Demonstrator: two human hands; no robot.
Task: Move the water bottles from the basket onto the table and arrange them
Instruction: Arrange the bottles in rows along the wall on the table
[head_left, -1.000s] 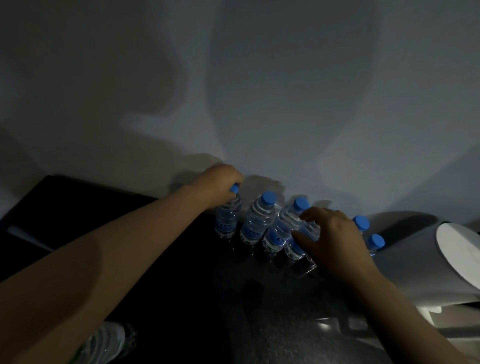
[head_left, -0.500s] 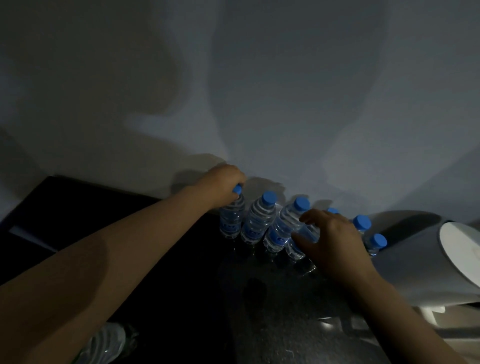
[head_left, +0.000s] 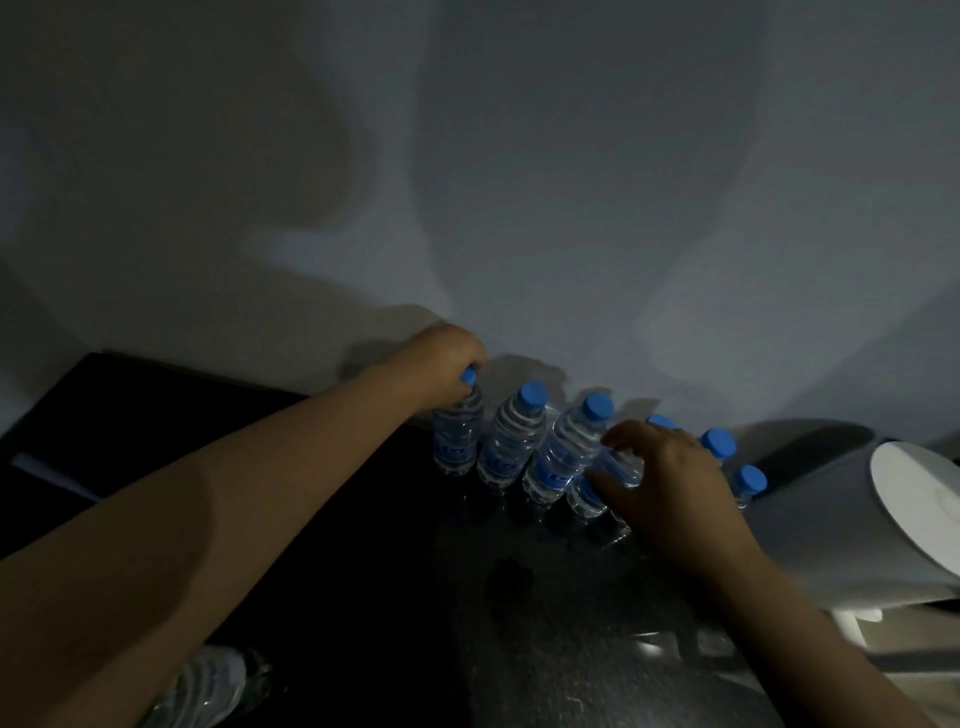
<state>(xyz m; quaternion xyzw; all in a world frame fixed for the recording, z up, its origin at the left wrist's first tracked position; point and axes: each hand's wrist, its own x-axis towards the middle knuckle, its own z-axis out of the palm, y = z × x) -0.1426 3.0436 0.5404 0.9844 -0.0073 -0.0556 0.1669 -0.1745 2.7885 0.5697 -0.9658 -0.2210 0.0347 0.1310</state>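
Observation:
Several clear water bottles with blue caps stand in a row along the back of the dark table (head_left: 545, 623), against the wall. My left hand (head_left: 441, 364) grips the top of the leftmost bottle (head_left: 457, 436). Two bottles stand free beside it, one (head_left: 511, 441) in the middle and another (head_left: 563, 457) to its right. My right hand (head_left: 670, 488) is closed around the body of the fourth bottle (head_left: 605, 478), whose cap shows behind my fingers. Two more blue caps (head_left: 719, 442) show past that hand. Another bottle (head_left: 208, 686) lies low at the lower left under my forearm.
A white cylindrical bin with a white lid (head_left: 857, 519) leans at the right edge of the table, close to the last bottles. The grey wall (head_left: 519, 208) rises directly behind the row. The scene is dim.
My left hand has shifted the leftmost bottle slightly right, closer to its neighbour. My right hand stays on the fourth bottle with little movement.

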